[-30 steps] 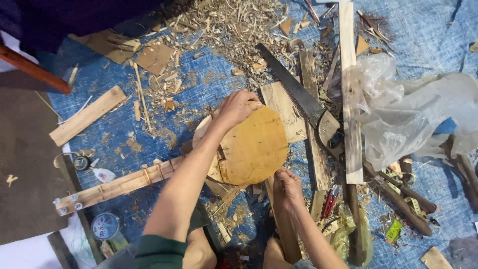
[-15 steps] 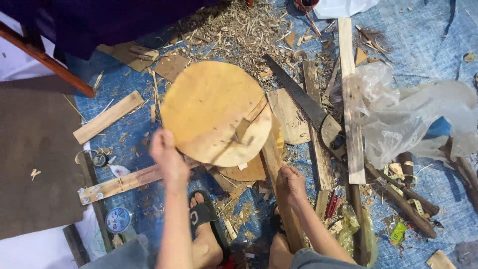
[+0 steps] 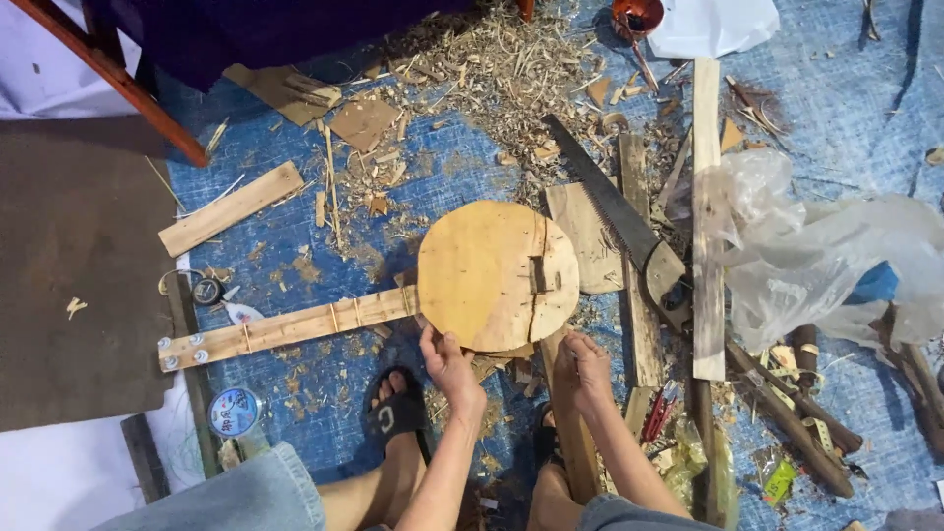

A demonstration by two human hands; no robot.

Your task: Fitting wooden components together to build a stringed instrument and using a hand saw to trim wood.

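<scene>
A round, flat wooden body with a long wooden neck pointing left lies on the blue tarp. It has a small rectangular slot and a crack on its right side. My left hand grips the lower rim of the round body. My right hand is closed over a narrow wooden plank that runs from under the body toward me. My left foot, in a black sandal, rests just left of my left hand.
A hand saw lies to the right of the body, beside a long upright board and a crumpled clear plastic bag. Wood shavings are piled at the top. A loose plank, a dark mat and a small round tin lie left.
My left hand came off the far side of the round body and now grips its near rim. The body was raised and turned, and now lies flat again. My right hand stayed on the plank.
</scene>
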